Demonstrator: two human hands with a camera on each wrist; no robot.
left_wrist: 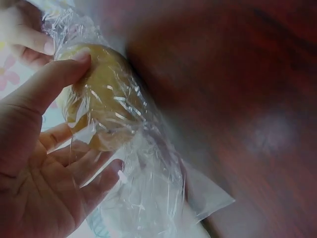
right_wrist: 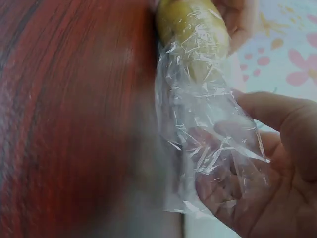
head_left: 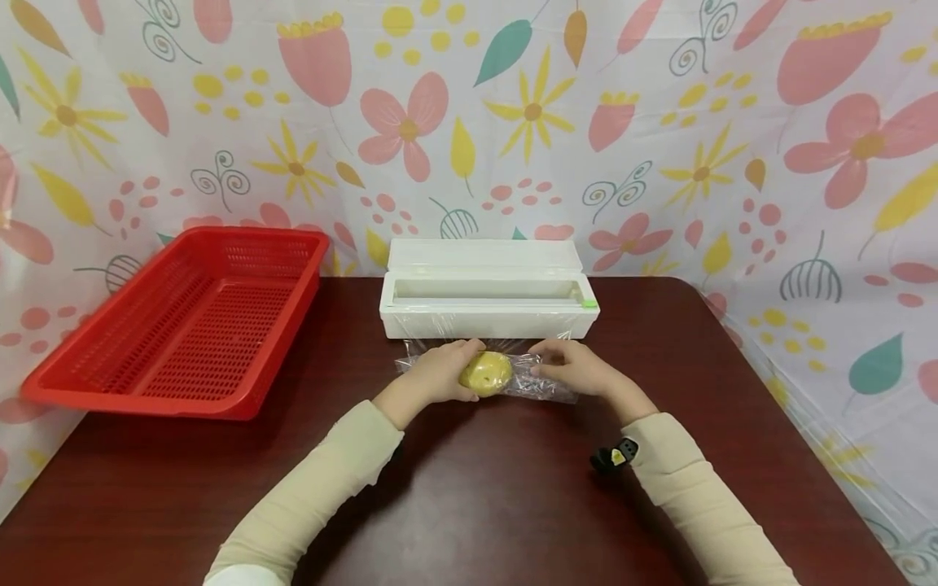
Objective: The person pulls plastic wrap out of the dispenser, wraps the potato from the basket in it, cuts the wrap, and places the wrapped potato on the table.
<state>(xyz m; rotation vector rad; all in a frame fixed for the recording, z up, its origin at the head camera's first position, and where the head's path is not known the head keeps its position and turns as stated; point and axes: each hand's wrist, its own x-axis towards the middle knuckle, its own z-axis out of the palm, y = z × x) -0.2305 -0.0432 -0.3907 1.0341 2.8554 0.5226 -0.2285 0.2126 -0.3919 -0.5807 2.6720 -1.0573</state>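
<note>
A rounded yellow potato-like vegetable (head_left: 487, 373) lies in clear cling film (head_left: 538, 382) just in front of the white box. My left hand (head_left: 440, 373) holds it from the left. In the left wrist view, the thumb presses its top and the other fingers spread behind the film. My right hand (head_left: 579, 370) is at the film's loose right end. Its curled fingers (right_wrist: 208, 186) show through the film in the right wrist view, with the thumb (right_wrist: 262, 106) at the film's edge. A second loose film end (left_wrist: 153, 193) trails past my left fingers.
An open-lidded white film dispenser box (head_left: 489, 323) stands at the back, a film strip hanging over its front and a green piece (head_left: 589, 303) at its right end. A red slotted basket (head_left: 139, 401) sits at the left. Behind the dark table (head_left: 498, 505) hangs a floral cloth.
</note>
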